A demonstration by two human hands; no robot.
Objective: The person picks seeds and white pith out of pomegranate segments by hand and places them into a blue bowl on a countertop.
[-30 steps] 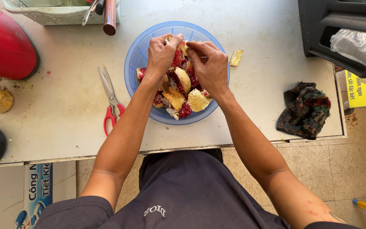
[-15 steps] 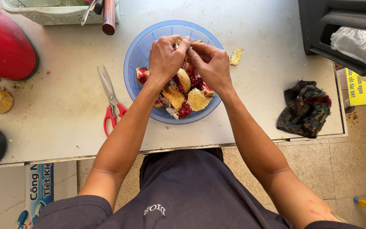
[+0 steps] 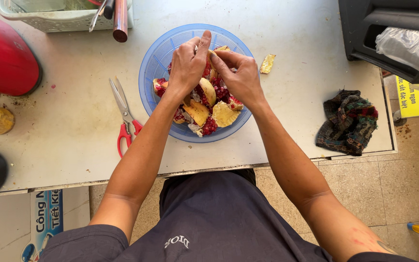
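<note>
A round blue plastic basket (image 3: 156, 63) stands on the white table, holding broken pomegranate pieces (image 3: 208, 114) with red seeds and yellow rind. Both my hands are over it. My left hand (image 3: 186, 65) and my right hand (image 3: 238, 77) meet at the far side of the basket and together grip one pomegranate piece (image 3: 214, 53), mostly hidden by the fingers.
Red-handled scissors (image 3: 124, 119) lie left of the basket. A rind scrap (image 3: 267, 63) lies to its right, a dark cloth (image 3: 347, 121) further right. A red appliance (image 3: 3, 56) is at far left, a grey tray (image 3: 59, 17) with tools behind, a black crate (image 3: 389, 29) top right.
Both hands have stayed over the basket; the fingers have shifted slightly on the pomegranate piece between them.
</note>
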